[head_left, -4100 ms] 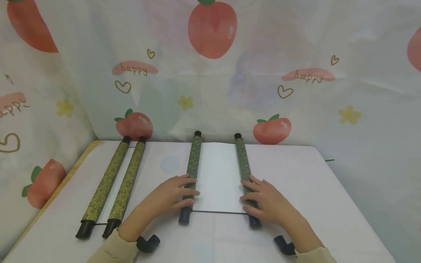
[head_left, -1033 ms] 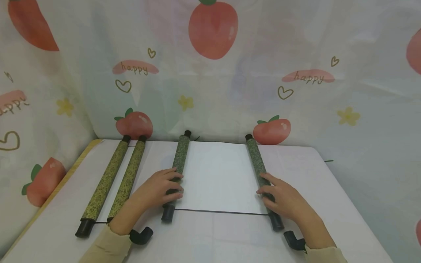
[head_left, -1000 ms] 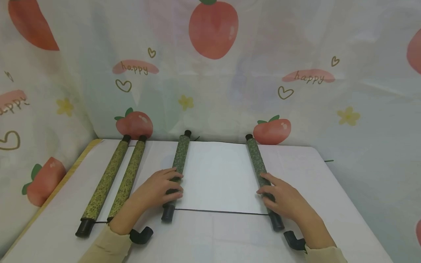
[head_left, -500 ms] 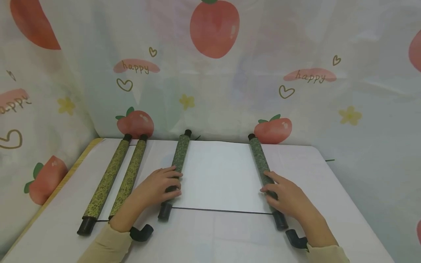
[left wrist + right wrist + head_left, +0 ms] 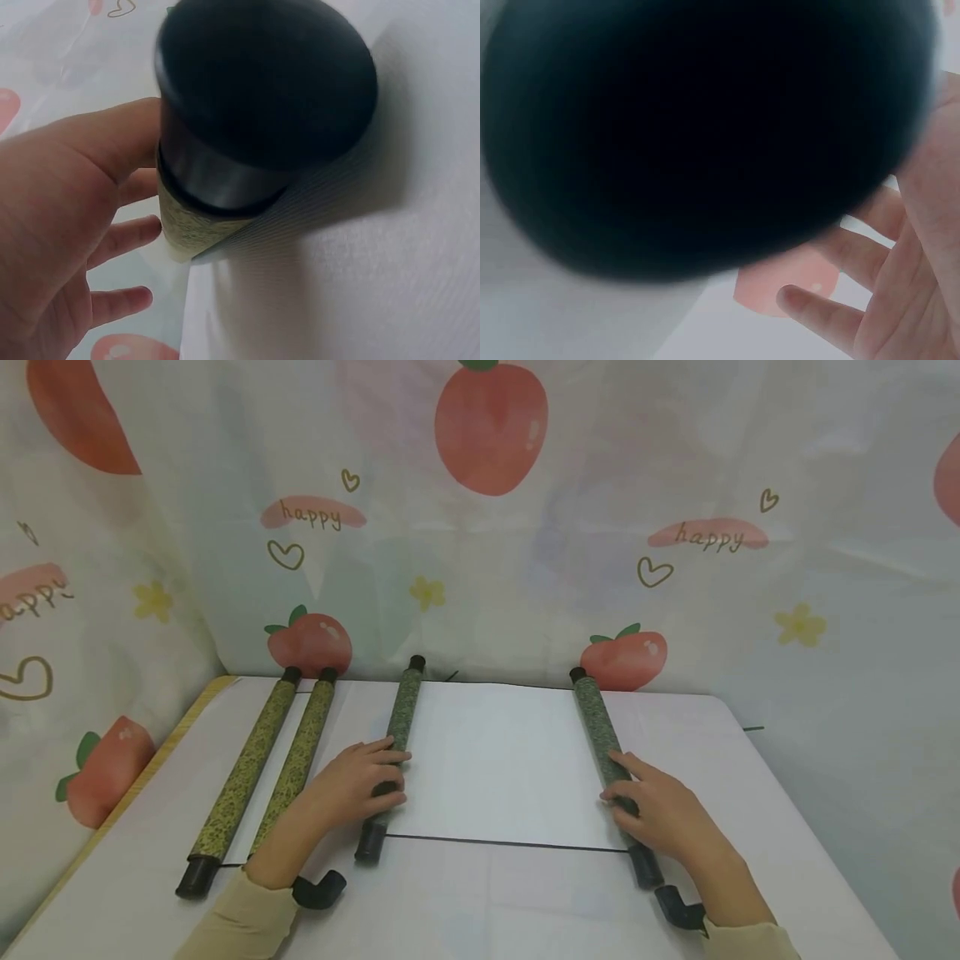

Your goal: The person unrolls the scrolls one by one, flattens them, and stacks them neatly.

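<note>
A partly unrolled scroll lies in the head view, its blank white sheet (image 5: 487, 768) stretched between two rolls in green patterned cloth with black end knobs. My left hand (image 5: 348, 789) rests over the near part of the left roll (image 5: 405, 706), fingers reaching across it. Likewise, my right hand (image 5: 660, 810) lies over the right roll (image 5: 596, 718) with its fingertips at the inner side. In the left wrist view the black knob (image 5: 262, 82) looms beside spread fingers. A dark, blurred knob (image 5: 705, 135) fills most of the right wrist view and hides part of that hand.
To the left lies a second scroll with yellow-green rolls (image 5: 243, 772), partly behind the left forearm. Black bent pieces (image 5: 318, 891) stick out at both wrists. Behind the white-covered table (image 5: 487, 910) hangs a fruit-printed cloth (image 5: 487, 585), close to the rolls' far ends.
The two green rolls have moved apart, the left one leftward and the right one rightward, each with a hand on it. More white sheet shows between them. The yellow-green scroll has stayed put.
</note>
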`<control>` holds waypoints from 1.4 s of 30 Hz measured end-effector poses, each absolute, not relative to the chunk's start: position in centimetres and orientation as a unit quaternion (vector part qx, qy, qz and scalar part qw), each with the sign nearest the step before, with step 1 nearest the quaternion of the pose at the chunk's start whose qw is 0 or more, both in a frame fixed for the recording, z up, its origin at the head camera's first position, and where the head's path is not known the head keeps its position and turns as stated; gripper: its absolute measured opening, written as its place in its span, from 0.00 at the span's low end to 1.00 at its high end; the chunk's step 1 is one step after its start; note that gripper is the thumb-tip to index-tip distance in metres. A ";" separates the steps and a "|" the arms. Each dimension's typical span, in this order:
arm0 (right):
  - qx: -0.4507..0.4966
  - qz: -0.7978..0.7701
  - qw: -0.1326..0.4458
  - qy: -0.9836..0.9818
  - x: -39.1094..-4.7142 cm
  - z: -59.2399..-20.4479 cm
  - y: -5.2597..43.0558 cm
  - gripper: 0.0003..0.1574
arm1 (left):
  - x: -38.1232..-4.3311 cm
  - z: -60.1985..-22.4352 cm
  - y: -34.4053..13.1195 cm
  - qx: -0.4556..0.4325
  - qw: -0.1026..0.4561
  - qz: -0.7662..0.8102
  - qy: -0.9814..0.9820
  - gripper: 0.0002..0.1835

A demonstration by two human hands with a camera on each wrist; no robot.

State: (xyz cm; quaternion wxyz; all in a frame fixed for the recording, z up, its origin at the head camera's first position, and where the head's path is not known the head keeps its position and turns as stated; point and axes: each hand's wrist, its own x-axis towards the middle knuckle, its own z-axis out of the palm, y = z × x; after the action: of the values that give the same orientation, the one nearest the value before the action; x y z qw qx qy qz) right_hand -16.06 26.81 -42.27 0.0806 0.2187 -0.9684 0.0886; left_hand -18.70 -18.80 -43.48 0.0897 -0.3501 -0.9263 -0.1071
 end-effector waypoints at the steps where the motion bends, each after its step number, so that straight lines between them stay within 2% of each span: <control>1: 0.216 0.088 0.080 -0.969 -16.1 -42.3 26.9 0.10 | -18.7 -43.5 -18.8 -0.350 0.091 -0.109 -0.926 0.06; 5: 0.210 0.082 0.078 -0.971 -16.1 -42.4 27.2 0.07 | -18.8 -43.6 -19.1 -0.352 0.110 -0.117 -0.922 0.07; 9: 0.206 0.085 0.073 -0.972 -16.1 -42.4 27.4 0.10 | -18.9 -43.7 -19.4 -0.349 0.119 -0.118 -0.922 0.07; 16: 0.192 0.093 0.056 -0.975 -16.0 -42.2 27.4 0.17 | -18.8 -43.4 -19.5 -0.345 0.115 -0.119 -0.924 0.07; 25: 0.163 0.076 0.031 -0.983 -15.9 -42.0 27.5 0.12 | -19.0 -43.4 -19.9 -0.339 0.094 -0.129 -0.927 0.07; 32: 0.153 0.079 0.018 -0.985 -15.9 -41.8 27.4 0.15 | -19.1 -43.4 -20.4 -0.333 0.110 -0.117 -0.929 0.07; 42: 0.134 0.068 0.014 -0.989 -16.1 -42.2 27.5 0.16 | -19.2 -43.1 -20.9 -0.323 0.095 -0.124 -0.933 0.07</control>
State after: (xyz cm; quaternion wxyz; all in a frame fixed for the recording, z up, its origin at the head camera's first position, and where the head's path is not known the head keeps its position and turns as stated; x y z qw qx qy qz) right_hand -16.09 27.54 -42.17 0.0144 0.1340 -0.9885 0.0681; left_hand -19.23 -20.92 -43.13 0.0946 -0.3234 -0.9333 -0.1240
